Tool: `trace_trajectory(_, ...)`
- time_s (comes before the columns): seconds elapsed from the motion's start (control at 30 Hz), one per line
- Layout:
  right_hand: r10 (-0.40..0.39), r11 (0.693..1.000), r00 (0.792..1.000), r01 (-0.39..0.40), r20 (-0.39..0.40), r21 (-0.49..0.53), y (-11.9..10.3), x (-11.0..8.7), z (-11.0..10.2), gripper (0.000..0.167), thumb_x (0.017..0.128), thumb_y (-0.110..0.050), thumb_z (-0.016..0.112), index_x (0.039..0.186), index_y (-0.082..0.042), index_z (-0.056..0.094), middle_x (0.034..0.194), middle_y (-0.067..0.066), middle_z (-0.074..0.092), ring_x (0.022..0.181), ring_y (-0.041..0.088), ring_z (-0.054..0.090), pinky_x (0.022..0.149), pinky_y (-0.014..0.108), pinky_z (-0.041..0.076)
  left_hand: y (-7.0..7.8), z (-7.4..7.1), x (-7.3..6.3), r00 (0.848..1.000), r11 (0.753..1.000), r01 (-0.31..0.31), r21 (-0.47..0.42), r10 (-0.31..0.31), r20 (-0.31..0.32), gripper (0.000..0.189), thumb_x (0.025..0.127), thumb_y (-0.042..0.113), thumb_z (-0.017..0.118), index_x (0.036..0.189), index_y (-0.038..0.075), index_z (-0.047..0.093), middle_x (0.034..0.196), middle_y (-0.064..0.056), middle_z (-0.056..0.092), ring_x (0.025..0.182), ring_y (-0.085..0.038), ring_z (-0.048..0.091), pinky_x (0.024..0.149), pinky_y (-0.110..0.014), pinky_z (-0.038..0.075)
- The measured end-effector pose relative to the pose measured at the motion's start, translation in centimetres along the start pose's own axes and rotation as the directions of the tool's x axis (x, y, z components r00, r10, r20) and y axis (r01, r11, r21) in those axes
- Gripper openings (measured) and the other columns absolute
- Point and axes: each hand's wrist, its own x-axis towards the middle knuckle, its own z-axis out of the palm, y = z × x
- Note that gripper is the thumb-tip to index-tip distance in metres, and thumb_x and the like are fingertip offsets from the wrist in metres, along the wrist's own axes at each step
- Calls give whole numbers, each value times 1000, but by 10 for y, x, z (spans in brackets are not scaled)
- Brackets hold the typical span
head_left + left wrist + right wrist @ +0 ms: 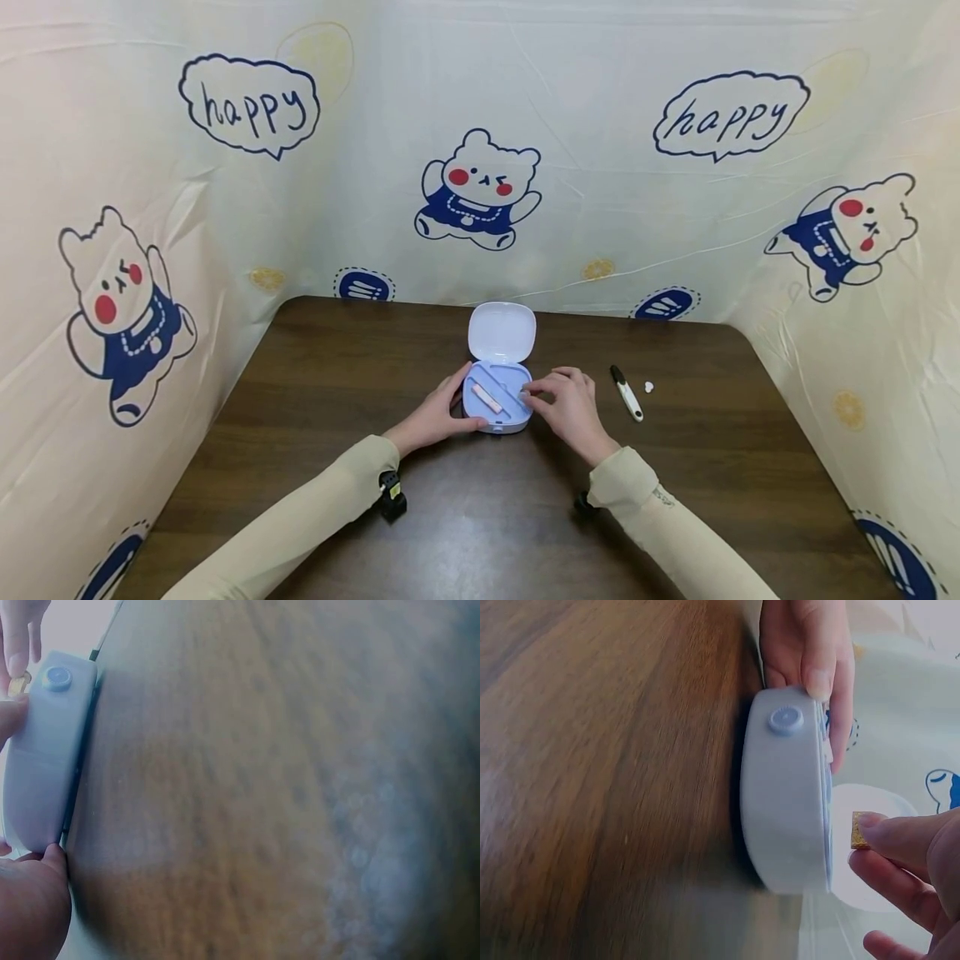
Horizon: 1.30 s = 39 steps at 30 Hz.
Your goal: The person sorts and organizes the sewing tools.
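Observation:
A small light-blue case (491, 422) stands on the table with its whitish lid (502, 332) swung open at the back. My left hand (435, 421) grips the case at its left side, thumb at the front corner and fingers toward the back. Over the right part of the case, my right hand (570, 408) pinches a small gold, glittery square piece (858, 830) between thumb and finger. Inside the case lies a short pale pink-and-white stick (487, 398), beside a slanted blue divider (501, 387). A round button (786, 719) shows on the case's front in the right wrist view.
Right of my right hand lies a slim black-and-white pen-like tool (627, 393), with a small white piece (648, 387) beside it. The brown wooden table (360, 358) is bounded at back and sides by a printed cloth (585, 192).

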Motion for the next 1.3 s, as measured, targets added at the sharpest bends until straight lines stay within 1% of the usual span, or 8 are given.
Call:
trace_trajectory(0.13,-14,1000,1000,14,6,0,-6,3,4,16,86,-19,87,102,-15,85,91,0,77,120,35,53,107,64,29,0,-1,1,1000,1000,-5,4,5,-2,107,91,36,83,169,13,13,171,-17,19,155,-31,28,124,-45,31)
trace_trajectory(0.33,-55,998,998,55,5,5,-17,7,10,16,86,-17,87,102,-15,85,92,0,78,121,36,54,110,68,27,-1,-3,2,1000,1000,-16,16,16,-6,107,91,37,83,168,12,13,171,-17,19,156,-31,27,124,-45,31)
trace_trajectory(0.5,-101,995,995,101,8,11,-25,8,13,16,87,-16,86,102,-15,85,95,1,79,120,36,56,111,67,28,0,-2,0,1000,1000,-19,13,19,-8,107,90,36,83,168,11,14,171,-18,20,156,-31,26,123,-45,32)
trace_trajectory(0.8,-133,991,990,132,40,24,-35,13,23,13,87,-18,86,99,-15,85,96,0,80,124,38,57,110,65,29,0,-1,0,1000,1000,-17,3,17,-6,107,90,35,84,168,12,14,171,-17,20,156,-31,26,123,-45,33)
trace_trajectory(0.9,-156,988,987,156,47,4,-36,15,27,13,87,-19,86,99,-16,85,99,1,80,124,38,57,110,64,30,0,0,0,1000,1000,-22,-2,22,-8,107,90,34,84,168,11,14,171,-18,20,156,-31,26,123,-45,33)
trace_trajectory(1.07,-219,974,974,222,56,-39,-37,16,33,12,86,-22,87,98,-19,85,101,1,79,122,35,58,110,63,33,0,0,0,1000,1000,-22,-1,22,-6,107,90,33,84,168,12,14,171,-18,20,156,-31,26,123,-45,33)
trace_trajectory(1.17,-255,965,965,258,58,-48,-38,17,35,13,86,-22,87,99,-19,85,100,1,78,121,35,59,110,63,34,0,0,0,1000,1000,-21,-5,21,-4,106,90,32,84,168,12,14,171,-18,20,156,-32,26,123,-46,33)
trace_trajectory(1.3,-281,957,958,284,60,-54,-39,19,36,13,87,-20,86,100,-17,85,102,3,77,120,35,59,109,62,35,0,0,0,1000,1000,-23,-13,23,-3,106,90,30,84,168,11,14,170,-19,20,156,-32,26,123,-45,33)
